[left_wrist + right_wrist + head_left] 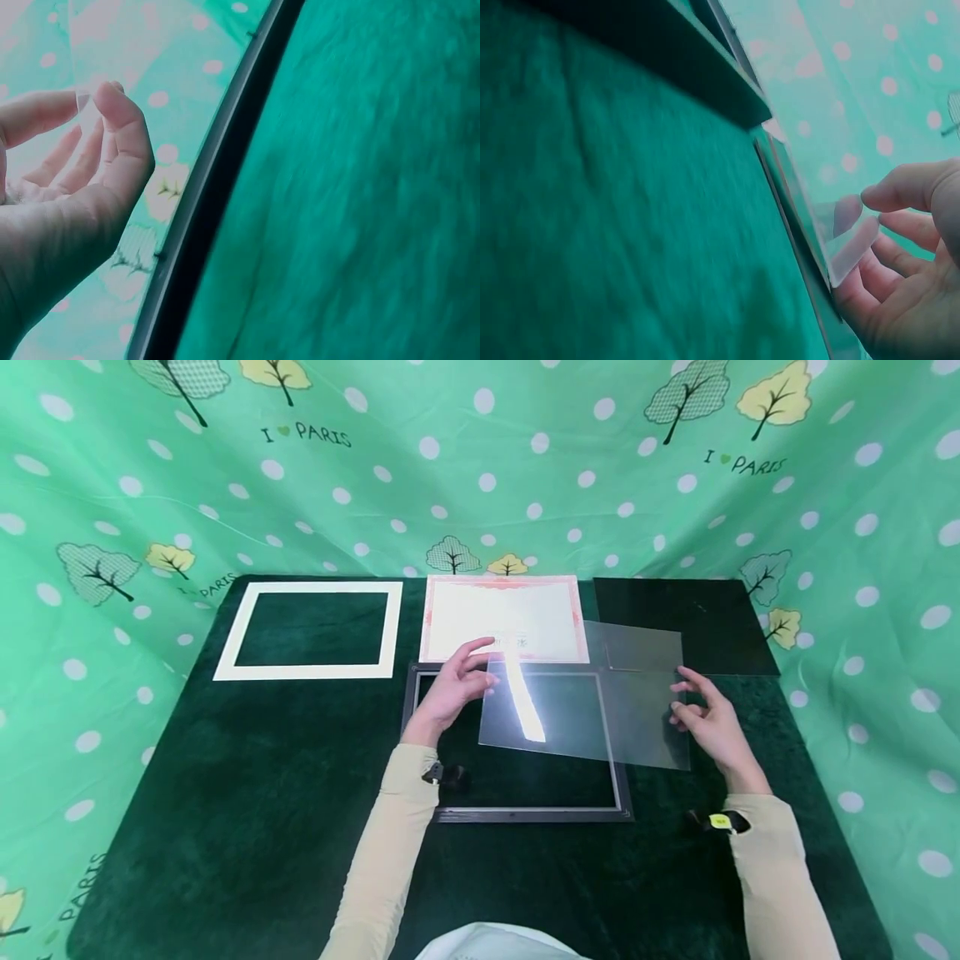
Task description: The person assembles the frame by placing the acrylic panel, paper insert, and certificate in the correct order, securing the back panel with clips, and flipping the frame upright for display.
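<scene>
Dark green worktop (pixel 262 827) bearing a dark frame (pixel 525 815); above it, offset rightward, a clear sheet (pixel 585 706) — in the head view overlying corners of the black board (pixel 690 610) and certificate (pixel 502 610). White border (pixel 300 672), far left. Left hand (pixel 450 689) and right hand (pixel 712 722) — fingers pinching the sheet's opposite edges.

The transparent sheet (pixel 577 718) is smooth and glossy, plastic or glass, throwing back a hard white glare. The dark frame (pixel 525 815) looks smooth with a faint sheen; whether metal or plastic cannot be told. The white border (pixel 307 672) resembles matt card, the certificate (pixel 502 610) paper. The black panel (pixel 675 618) appears matt. Velvety, napped cloth (pixel 225 818) covers the bench; the curtain (pixel 375 493) is thin, creased fabric.
</scene>
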Tool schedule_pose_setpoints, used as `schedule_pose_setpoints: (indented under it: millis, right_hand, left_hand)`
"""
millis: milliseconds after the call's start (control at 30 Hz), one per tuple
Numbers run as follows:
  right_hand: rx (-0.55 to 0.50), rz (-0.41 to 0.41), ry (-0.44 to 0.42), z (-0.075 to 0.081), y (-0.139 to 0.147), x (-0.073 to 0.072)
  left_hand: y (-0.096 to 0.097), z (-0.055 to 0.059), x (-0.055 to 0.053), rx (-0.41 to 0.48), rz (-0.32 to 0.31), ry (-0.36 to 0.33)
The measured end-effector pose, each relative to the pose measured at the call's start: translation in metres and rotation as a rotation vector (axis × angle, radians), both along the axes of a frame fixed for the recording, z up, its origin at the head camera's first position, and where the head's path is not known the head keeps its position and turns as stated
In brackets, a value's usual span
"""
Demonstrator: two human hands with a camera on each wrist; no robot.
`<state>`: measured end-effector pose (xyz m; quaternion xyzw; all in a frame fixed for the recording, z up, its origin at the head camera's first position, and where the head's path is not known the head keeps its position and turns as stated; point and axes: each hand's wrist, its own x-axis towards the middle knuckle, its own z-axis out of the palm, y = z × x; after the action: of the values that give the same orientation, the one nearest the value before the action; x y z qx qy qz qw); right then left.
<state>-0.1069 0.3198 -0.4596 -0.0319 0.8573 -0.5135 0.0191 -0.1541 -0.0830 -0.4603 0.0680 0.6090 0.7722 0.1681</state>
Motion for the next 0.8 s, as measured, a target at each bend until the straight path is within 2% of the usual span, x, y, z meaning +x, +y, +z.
schedule_pose_setpoints:
  millis: [267, 367, 467, 567, 600, 700, 800]
  right_hand:
    - [0.055, 0.033, 0.002, 0.002, -0.03, -0.007]
    - [0.066, 0.068, 0.022, 0.003, -0.04, -0.005]
    - [0.076, 0.086, 0.038, 0.017, -0.054, 0.002]
    - [0.089, 0.097, 0.046, 0.018, -0.06, 0.003]
    - [0.098, 0.099, 0.048, 0.017, -0.061, 0.004]
    - [0.111, 0.112, 0.068, 0.0, -0.058, 0.0]
    - [0.127, 0.122, 0.082, -0.005, -0.06, 0.001]
  left_hand:
    - [-0.032, 0.008, 0.008, -0.089, 0.049, 0.026]
    - [-0.044, 0.007, 0.01, -0.113, 0.054, 0.026]
    - [-0.052, 0.006, 0.013, -0.125, 0.045, 0.023]
    - [-0.059, 0.006, 0.017, -0.142, 0.045, 0.019]
    - [-0.061, 0.006, 0.019, -0.151, 0.049, 0.018]
    - [-0.068, 0.003, 0.024, -0.192, 0.057, 0.022]
    - [-0.073, 0.002, 0.028, -0.236, 0.058, 0.021]
